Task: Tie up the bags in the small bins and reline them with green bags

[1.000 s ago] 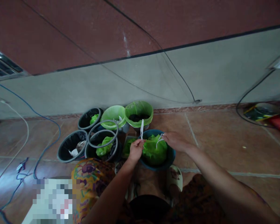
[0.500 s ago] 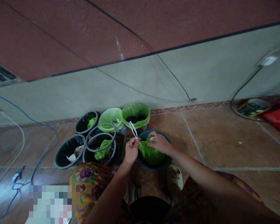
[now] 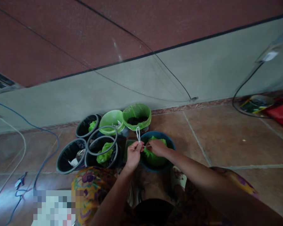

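Observation:
My left hand [image 3: 135,153] is closed in a pinch on a white drawstring [image 3: 138,133], whose loop sticks up above the fingers. A short white stretch of it runs across to my right hand [image 3: 157,147], whose fingers are pinched together near its end. Under the right hand a green plastic bag [image 3: 155,160] sits inside a dark teal bucket [image 3: 171,141]. The fingertips of the right hand are partly hidden by the hand itself.
Bins with green liners [image 3: 136,111] stand by the wall. On the left are several grey bins, one dark-lined bin [image 3: 61,161] holding white scraps, and grey rings [image 3: 91,138]. A blue cable [image 3: 58,141] crosses the floor. A red object [image 3: 280,113] lies far right.
My right hand has moved down and left, nearer the left hand, and its fingers have closed together. The drawstring loop above my left hand now stands more upright.

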Demonstrator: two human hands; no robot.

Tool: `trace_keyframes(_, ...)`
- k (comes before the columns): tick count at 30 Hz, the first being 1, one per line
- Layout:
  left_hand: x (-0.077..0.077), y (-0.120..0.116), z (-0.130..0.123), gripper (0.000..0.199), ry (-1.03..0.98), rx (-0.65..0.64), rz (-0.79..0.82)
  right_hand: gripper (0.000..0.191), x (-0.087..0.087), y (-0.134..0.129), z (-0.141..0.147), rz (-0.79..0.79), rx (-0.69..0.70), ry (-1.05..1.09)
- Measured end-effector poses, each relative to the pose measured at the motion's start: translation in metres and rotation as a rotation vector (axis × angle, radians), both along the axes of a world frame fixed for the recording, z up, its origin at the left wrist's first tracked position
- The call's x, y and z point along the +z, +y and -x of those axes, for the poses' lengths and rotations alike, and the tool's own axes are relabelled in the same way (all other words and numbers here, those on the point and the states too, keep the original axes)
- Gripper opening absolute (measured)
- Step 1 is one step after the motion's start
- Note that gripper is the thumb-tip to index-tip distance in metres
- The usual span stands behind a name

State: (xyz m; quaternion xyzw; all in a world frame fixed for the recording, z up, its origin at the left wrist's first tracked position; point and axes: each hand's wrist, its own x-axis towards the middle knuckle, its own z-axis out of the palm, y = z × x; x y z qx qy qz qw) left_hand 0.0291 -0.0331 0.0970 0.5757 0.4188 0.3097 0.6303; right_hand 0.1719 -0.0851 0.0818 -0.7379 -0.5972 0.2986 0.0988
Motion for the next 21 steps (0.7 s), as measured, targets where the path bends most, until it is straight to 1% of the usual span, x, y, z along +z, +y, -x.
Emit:
trace_keyframes(3, -0.004, -0.003, 0.000, 0.028, 0.011, 0.016, 0.007, 0.023, 0.002, -0.001, -0.002, 0.065, -0.013, -0.031)
trace_keyframes(5, -0.004, -0.001, 0.001, 0.029, 0.013, 0.019, -0.011, 0.025, 0.009, 0.000, -0.006, 0.055, -0.029, -0.023)
trace_keyframes(8, -0.001, 0.009, -0.001, 0.029, -0.043, -0.013, 0.016, 0.035, 0.026, 0.003, -0.021, -0.090, -0.067, 0.032)
trace_keyframes(10, -0.002, 0.015, -0.005, 0.029, -0.112, -0.017, 0.096, 0.035, 0.034, 0.003, -0.035, -0.167, -0.120, 0.039)
trace_keyframes(11, -0.003, 0.016, -0.007, 0.030, -0.142, -0.007, 0.138, 0.034, 0.035, 0.001, -0.042, -0.172, -0.149, 0.013)
trace_keyframes(13, -0.008, 0.018, -0.013, 0.032, -0.168, 0.018, 0.190, 0.034, 0.035, -0.004, -0.054, -0.126, -0.165, -0.073)
trace_keyframes(15, -0.014, 0.017, -0.018, 0.032, -0.153, 0.028, 0.197, 0.035, 0.031, -0.012, -0.059, -0.032, -0.123, -0.152)
trace_keyframes(17, -0.019, 0.016, -0.022, 0.033, -0.118, 0.017, 0.177, 0.037, 0.029, -0.020, -0.057, 0.081, -0.052, -0.218)
trace_keyframes(19, -0.021, 0.015, -0.026, 0.034, -0.102, 0.009, 0.160, 0.031, 0.030, -0.028, -0.051, 0.172, -0.008, -0.289)
trace_keyframes(21, -0.021, 0.015, -0.028, 0.035, -0.106, 0.018, 0.161, 0.022, 0.035, -0.032, -0.045, 0.219, -0.006, -0.330)
